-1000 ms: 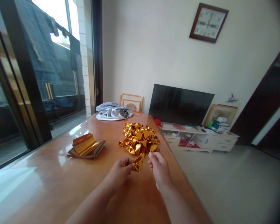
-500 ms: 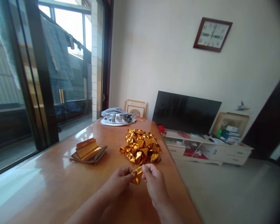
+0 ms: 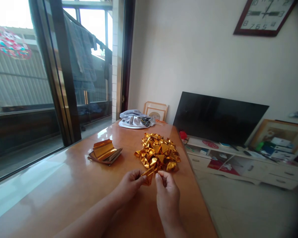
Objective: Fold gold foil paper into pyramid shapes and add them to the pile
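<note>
From my remote seat I see both hands low in the middle of the head view, above the near part of the wooden table [image 3: 64,198]. The left hand [image 3: 129,186] has its fingers curled in and pinches the left end of a small gold foil piece [image 3: 148,176] between thumb and fingertips. The right hand [image 3: 167,195] is also closed on the same piece, with its thumb and first fingers bent tight on the right side; I see mostly its back. The foil piece is held just above the table between the two hands, partly folded, and it sits just in front of the heap of folded gold foil shapes [image 3: 158,154]. To the left of the heap, well apart, lies a stack of flat gold sheets [image 3: 104,152]. At the far end of the table rests a bundle of grey cloth [image 3: 136,119]. Beyond the table, a dark television [image 3: 218,119] stands on a white cabinet [image 3: 250,165].
</note>
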